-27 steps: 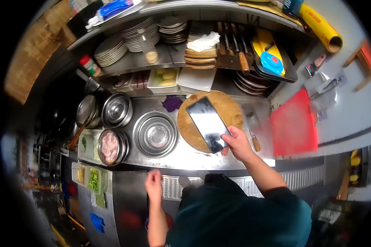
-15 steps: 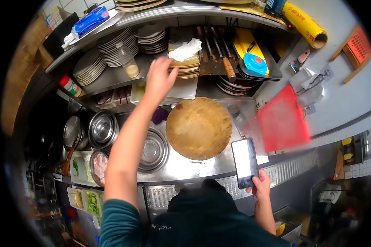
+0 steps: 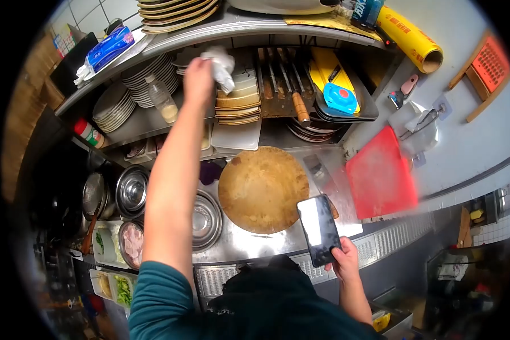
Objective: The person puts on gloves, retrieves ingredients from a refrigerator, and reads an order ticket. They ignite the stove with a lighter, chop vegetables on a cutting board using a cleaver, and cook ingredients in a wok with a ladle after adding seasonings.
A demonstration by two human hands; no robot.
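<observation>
My left hand (image 3: 199, 80) is raised at the shelf and grips a crumpled white tissue (image 3: 220, 67), slightly blurred. Just right of it is a stack of rectangular plates (image 3: 238, 101). Low on the right, my right hand (image 3: 345, 259) holds a black phone (image 3: 318, 229) by its bottom end, its pale screen facing up. The phone is over the front edge of the steel counter, beside a round wooden chopping board (image 3: 263, 190).
Steel bowls (image 3: 205, 221) and a bowl of pale meat (image 3: 132, 243) stand left of the board. Knives (image 3: 283, 71) and a clear bottle (image 3: 163, 101) are on the shelf. A red board (image 3: 381, 174) leans at the right wall.
My left hand came up from low at the left to the plate stack and lifted the tissue off it. My right hand moved the phone from over the chopping board down and to the right.
</observation>
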